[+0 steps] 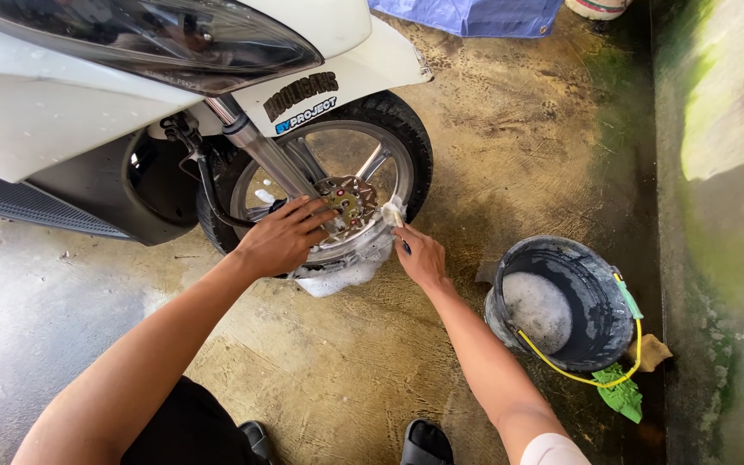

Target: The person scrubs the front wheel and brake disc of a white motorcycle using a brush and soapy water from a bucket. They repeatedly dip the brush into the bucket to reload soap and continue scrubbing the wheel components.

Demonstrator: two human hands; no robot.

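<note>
Two hands washing a scooter's front wheel (329, 194) on a wet concrete floor (346, 370).

Nearest, below the wheel, two dark sandals show at the frame's bottom edge. The right hand (419, 257) has its grip closed on a soapy cloth (393, 213), pressed to the wheel's rim; the left hand (282, 237) lies fingers spread and open against the rim by the brake disc (348, 205). Suds (337, 275) hang under the tyre. Right of the wheel sits a dark bucket (600, 331) of foamy water with a yellow handle. Above the wheel, white bodywork (53, 103).

Two stickers sat on the white front fender (363, 73) above the wheel: a black lettered sticker (300, 93) and, just below it, a smaller blue-and-black sticker (306, 115).
</note>
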